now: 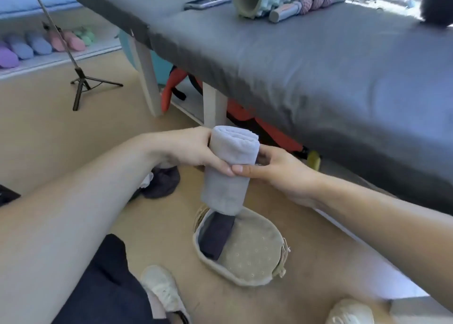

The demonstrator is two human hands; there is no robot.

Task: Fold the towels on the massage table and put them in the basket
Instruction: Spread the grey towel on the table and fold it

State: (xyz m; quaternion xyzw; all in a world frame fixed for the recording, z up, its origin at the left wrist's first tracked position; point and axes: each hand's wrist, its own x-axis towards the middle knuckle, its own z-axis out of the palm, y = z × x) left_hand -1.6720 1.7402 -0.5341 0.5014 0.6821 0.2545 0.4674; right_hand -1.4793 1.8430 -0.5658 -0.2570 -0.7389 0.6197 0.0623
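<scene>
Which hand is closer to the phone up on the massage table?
The left. The left hand grips the rolled grey towel below the phone; the right hand grips the towel's other side, lower and further right, so slightly farther from the phone.

The rolled grey towel (229,169) hides the dark towel's (217,238) upper end in the basket (247,283), and the left fingers behind it.

soft matt terry towel (229,169); cloth-lined woven basket (257,280); smooth, faintly sheened table cover (306,61).
</scene>
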